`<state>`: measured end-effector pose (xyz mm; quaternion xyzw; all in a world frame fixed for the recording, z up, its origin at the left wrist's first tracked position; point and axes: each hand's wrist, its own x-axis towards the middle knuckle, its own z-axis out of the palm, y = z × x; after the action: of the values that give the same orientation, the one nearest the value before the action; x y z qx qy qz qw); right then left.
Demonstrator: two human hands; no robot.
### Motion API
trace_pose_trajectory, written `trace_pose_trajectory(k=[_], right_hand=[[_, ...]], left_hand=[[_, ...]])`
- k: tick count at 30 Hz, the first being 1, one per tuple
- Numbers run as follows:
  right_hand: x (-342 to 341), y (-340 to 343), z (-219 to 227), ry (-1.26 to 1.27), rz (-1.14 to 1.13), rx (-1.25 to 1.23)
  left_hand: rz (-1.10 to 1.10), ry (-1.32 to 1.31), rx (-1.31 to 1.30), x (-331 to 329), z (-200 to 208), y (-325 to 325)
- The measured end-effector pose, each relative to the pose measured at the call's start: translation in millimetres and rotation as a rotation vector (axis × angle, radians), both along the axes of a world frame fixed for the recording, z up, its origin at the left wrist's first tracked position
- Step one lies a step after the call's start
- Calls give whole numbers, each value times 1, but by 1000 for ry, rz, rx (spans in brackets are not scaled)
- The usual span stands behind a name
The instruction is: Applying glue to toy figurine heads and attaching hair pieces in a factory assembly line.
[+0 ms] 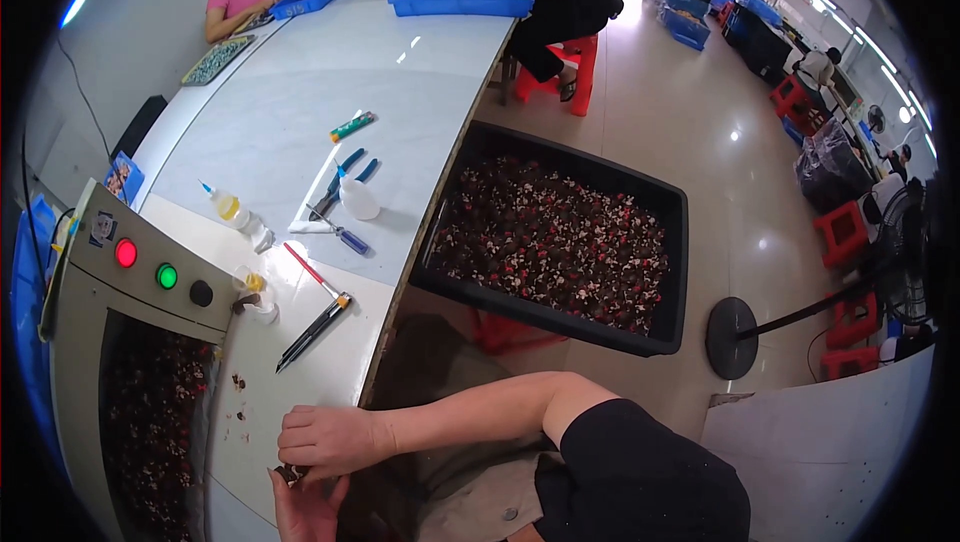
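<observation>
At the near edge of the white table, my right hand (335,439) curls over a small dark brown piece with pale spots (291,473). Below it, my left hand (305,514) reaches up with thumb and fingers around the same piece, so both hands are closed on it. Most of the piece is hidden by fingers, and its exact kind is unclear. Several dark and reddish crumbs (238,382) lie on the tabletop just beyond my hands. Farther off lie a red-handled brush (318,272) and black tweezers (312,334).
A machine with red and green buttons (140,264) stands at left, dark pieces behind its window. Bottles (358,196), pliers (345,180) and a screwdriver (345,236) lie farther up the table. Right of it sits a black bin (560,324) of small pieces. Two people sit beyond.
</observation>
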<state>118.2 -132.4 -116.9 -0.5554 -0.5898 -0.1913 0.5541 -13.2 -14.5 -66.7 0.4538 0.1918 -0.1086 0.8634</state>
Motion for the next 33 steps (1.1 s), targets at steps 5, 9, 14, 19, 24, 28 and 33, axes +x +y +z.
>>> trace_pose_trajectory(k=[5, 9, 14, 19, 24, 28, 33], right_hand=[[-6, -12, 8, -14, -7, 0], [-16, -14, 15, -8, 26, -23], [-21, -15, 21, -1, 18, -12], [-27, -9, 30, 1, 6, -66], [-18, 2, 24, 27, 34, -138], [-16, 12, 27, 21, -13, -209], [-8, 21, 19, 35, -22, -261]], left_hand=[[46, -24, 176, -6, 7, -15], [67, -8, 188, -14, 17, -21], [20, 10, 210, -14, 30, -23], [23, 10, 176, -20, 28, -7], [10, 71, 149, -9, 16, 11], [-24, 45, 110, -6, 17, 25], [-7, 61, 35, 5, 16, 32]])
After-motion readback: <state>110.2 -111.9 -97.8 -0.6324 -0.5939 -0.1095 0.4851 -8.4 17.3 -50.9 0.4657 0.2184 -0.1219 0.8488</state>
